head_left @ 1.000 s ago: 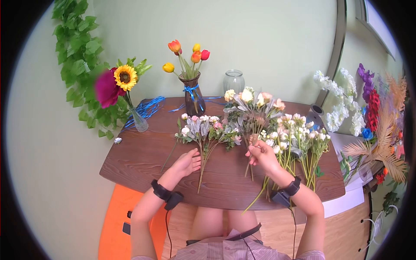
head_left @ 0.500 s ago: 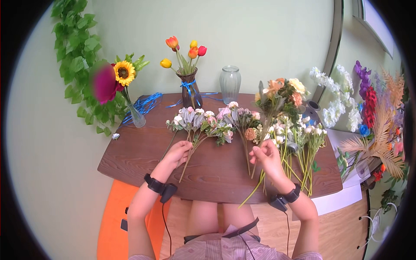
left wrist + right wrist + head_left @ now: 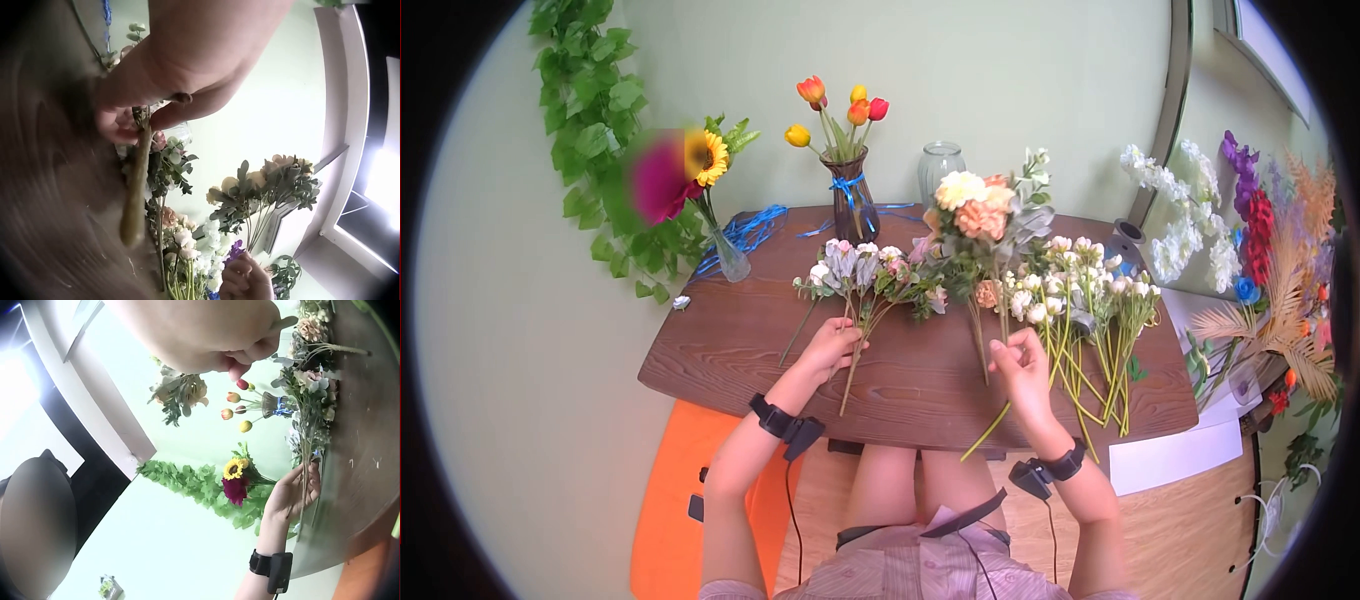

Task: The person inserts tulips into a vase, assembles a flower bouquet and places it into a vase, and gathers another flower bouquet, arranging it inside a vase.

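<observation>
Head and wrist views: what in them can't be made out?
- Magenta flower's petal edges: blurred, head view.
- Glass jar's base: behind the orange-and-cream bouquet, head view.
- Stem count in the left hand: fingers cover them, left wrist view.
- Stem count in the right hand: hand covers them, right wrist view.

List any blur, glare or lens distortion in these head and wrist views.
Head view: fisheye with dark corners; a blurred patch covers the magenta flower and part of the sunflower. Left wrist view: bright glare at right, dim tabletop, blurry close stem. Right wrist view: glare at left edge, smooth blurred oval below it.
</observation>
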A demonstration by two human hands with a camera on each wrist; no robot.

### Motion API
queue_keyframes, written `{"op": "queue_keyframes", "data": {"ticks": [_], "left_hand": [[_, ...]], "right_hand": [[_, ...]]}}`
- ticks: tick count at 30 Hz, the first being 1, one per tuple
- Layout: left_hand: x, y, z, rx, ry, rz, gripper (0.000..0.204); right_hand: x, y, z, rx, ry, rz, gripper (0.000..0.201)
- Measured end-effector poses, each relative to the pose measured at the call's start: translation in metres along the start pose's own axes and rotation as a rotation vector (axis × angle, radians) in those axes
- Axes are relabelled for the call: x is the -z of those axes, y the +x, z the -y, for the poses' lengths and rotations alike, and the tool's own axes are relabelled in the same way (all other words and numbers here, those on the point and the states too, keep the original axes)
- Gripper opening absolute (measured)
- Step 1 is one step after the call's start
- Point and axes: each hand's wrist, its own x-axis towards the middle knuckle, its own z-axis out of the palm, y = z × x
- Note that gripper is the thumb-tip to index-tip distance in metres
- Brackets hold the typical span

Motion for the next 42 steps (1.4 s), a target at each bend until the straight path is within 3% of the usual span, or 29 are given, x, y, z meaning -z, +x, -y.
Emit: {"op": "queue_keyframes", "data": {"ticks": [6,8,12,15,17,23,29,32,33,35,36,39,42], "left_hand": [[0.008,0.008,0.007,-0.114,-0.016,-0.088,0.03],[0.011,0.003,0.009,-0.176,-0.002,-0.213,0.03],[0.023,-0.006,0.013,-0.171,0.041,-0.251,0.032],[0.036,-0.008,0.012,-0.209,0.082,-0.249,0.04],[0.039,-0.011,0.011,-0.229,0.341,-0.385,0.05],[0.054,-0.013,0.011,-0.256,0.45,-0.473,0.068],[0.08,-0.006,0.011,-0.199,0.544,-0.517,0.065],[0.093,0.001,0.01,-0.117,0.563,-0.536,0.052],[0.101,0.002,0.009,-0.117,0.563,-0.53,0.052],[0.109,0.003,0.005,-0.099,0.5,-0.36,0.042],[0.107,-0.002,0.002,-0.057,0.523,-0.406,0.041],[0.113,-0.004,0.009,-0.187,0.599,-0.455,0.046],[0.114,-0.016,0.007,-0.214,0.622,-0.425,0.055]], "right_hand": [[-0.013,-0.002,-0.009,-0.026,-0.03,-0.026,0.007],[-0.013,-0.002,-0.012,-0.027,-0.046,-0.018,0.013],[-0.012,-0.001,-0.006,0.029,0.07,-0.095,0.017],[-0.006,0.0,0.006,-0.027,0.038,-0.115,0.021],[-0.007,0.001,0.009,-0.024,0.057,-0.124,0.022],[-0.007,0.004,0.021,-0.054,0.007,-0.139,0.021],[0.008,0.02,0.028,0.016,0.073,-0.163,0.019],[0.02,0.027,0.036,-0.017,0.201,-0.16,0.018],[0.022,0.028,0.038,-0.016,0.199,-0.166,0.018],[0.027,0.03,0.044,-0.01,0.183,-0.158,0.017],[0.029,0.033,0.045,-0.026,0.191,-0.154,0.016],[0.035,0.04,0.044,-0.055,0.194,-0.14,0.016],[0.03,0.047,0.037,-0.112,0.266,-0.065,0.016]]}}
